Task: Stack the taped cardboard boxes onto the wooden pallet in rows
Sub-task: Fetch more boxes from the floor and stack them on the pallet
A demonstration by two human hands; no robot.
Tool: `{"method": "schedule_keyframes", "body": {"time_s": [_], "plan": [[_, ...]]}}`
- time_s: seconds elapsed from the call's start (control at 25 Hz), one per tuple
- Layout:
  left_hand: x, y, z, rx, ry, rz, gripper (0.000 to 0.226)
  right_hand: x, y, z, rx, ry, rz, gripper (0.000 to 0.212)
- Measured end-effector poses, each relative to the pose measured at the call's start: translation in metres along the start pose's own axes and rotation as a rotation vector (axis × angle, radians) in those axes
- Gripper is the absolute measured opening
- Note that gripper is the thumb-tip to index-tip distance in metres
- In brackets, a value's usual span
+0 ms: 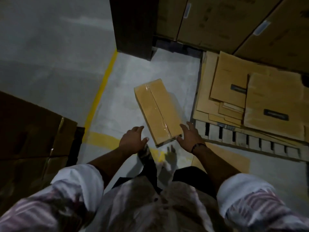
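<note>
A long tan cardboard box (158, 111) sealed with clear tape along its top seam lies on the grey floor in front of me. My left hand (133, 139) hovers just left of its near end, fingers spread, a small gap from the cardboard. My right hand (189, 136) is at the near right corner with fingers straight, touching or almost touching the box's side. A wooden pallet (242, 139) lies to the right, its slats showing along the near edge, and flattened cardboard sheets (250, 97) cover most of it.
Large stacked cartons (225, 22) stand behind the pallet at the top right. A dark upright block (133, 25) stands at top centre. More brown cartons (30, 139) sit at my left. Yellow floor lines (100, 92) run past the box. My feet (145, 153) are just below the box.
</note>
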State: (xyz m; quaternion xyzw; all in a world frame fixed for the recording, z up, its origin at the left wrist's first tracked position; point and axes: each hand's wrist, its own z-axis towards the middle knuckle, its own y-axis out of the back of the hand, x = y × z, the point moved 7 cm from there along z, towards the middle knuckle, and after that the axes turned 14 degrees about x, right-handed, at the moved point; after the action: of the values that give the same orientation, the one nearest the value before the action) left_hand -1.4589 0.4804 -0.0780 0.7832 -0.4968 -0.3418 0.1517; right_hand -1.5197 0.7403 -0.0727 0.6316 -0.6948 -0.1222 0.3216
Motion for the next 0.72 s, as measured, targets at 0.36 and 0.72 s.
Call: {"method": "schedule_keyframes", "body": {"time_s": [0.36,0.72], "plan": [[0.020,-0.015,0.208,-0.038,0.156,-0.274,0.071,-0.048,0.054,0.269,0.008,0.049,-0.096,0.064],[0.076,-0.122,0.469,-0.182,0.271,-0.509,0.092,-0.111,-0.025,0.545,0.075,0.207,-0.170,0.086]]}}
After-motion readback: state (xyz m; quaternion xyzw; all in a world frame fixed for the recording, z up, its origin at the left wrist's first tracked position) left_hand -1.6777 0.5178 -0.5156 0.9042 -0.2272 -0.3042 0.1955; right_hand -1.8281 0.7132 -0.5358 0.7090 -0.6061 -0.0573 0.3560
